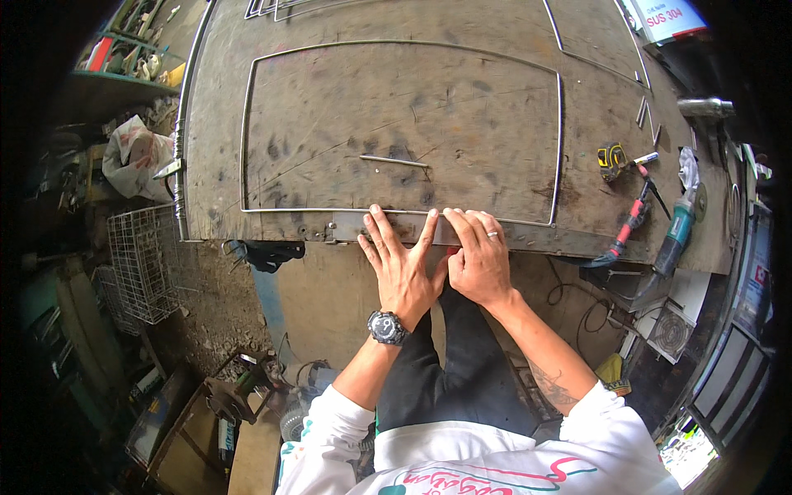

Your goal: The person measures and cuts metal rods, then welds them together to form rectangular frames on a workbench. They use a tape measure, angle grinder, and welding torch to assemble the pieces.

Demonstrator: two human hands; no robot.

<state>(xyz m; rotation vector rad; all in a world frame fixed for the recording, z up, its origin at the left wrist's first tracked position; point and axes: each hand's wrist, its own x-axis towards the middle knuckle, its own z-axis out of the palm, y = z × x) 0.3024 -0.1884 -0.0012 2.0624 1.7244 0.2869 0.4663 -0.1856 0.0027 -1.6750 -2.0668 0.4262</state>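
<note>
A thin metal rod bent into a large rectangular frame (401, 42) lies flat on the wooden worktable. My left hand (402, 268), with a dark watch on its wrist, spreads its fingers over the table's near edge, their tips by the frame's near side. Close beside it, my right hand (478, 262) rests on the same edge. Its fingers lie near one another, slightly bent, with the tips at the near rod; a ring shows on one. The right thumb is partly tucked in. Inside the frame lies a short loose metal rod (394, 161).
On the right of the worktable (346, 107) lie a yellow-black tape measure (611, 162), a red-handled tool (631, 221) and a teal angle grinder (676, 235). More bent rods (594, 62) sit at the far side. A wire basket (142, 262) stands left, below the tabletop.
</note>
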